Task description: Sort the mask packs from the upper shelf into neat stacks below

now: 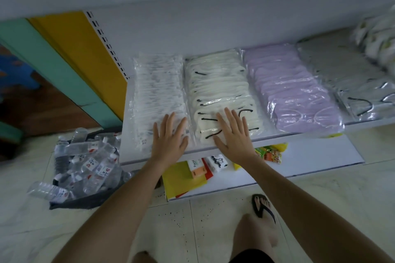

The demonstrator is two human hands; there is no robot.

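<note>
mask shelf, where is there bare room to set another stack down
Little up top: only a narrow bare strip of the shelf left of the white packs. Cream packs, purple packs and grey packs follow edge to edge. The lower shelf is bare right of the snack packets.

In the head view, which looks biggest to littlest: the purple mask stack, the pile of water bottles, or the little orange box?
1. purple mask stack and pile of water bottles: they look about alike, so I won't rank them.
2. orange box: plainly the smallest.
</note>
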